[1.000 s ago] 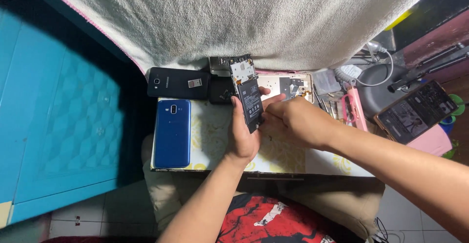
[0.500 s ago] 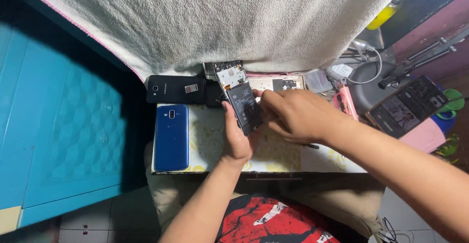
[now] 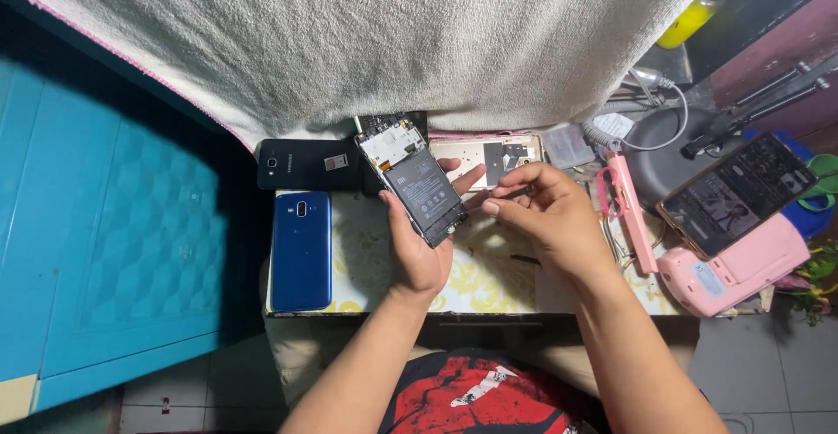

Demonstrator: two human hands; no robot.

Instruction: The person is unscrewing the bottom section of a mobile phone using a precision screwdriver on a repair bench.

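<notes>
My left hand (image 3: 419, 251) grips an opened phone (image 3: 412, 176) with its back cover off, so the black battery and the white board cover at its top show. It is held tilted above the small table (image 3: 489, 285). My right hand (image 3: 541, 211) hovers just right of the phone's lower end, thumb and fingers pinched together; whether something small sits between the fingertips I cannot tell. Behind the hands a detached phone back frame (image 3: 489, 155) lies flat on the table.
A blue phone (image 3: 301, 251) lies at the table's left, a black phone (image 3: 305, 163) behind it. A pink tool (image 3: 630, 211) lies to the right, beside a phone with a lit screen (image 3: 738, 191) on a pink stand (image 3: 742, 268). A towel (image 3: 393, 32) hangs across the top.
My right hand, which lay over the phone's lower part, has drawn off to the right with its fingers pinched. The left hand still holds the phone, now fully uncovered.
</notes>
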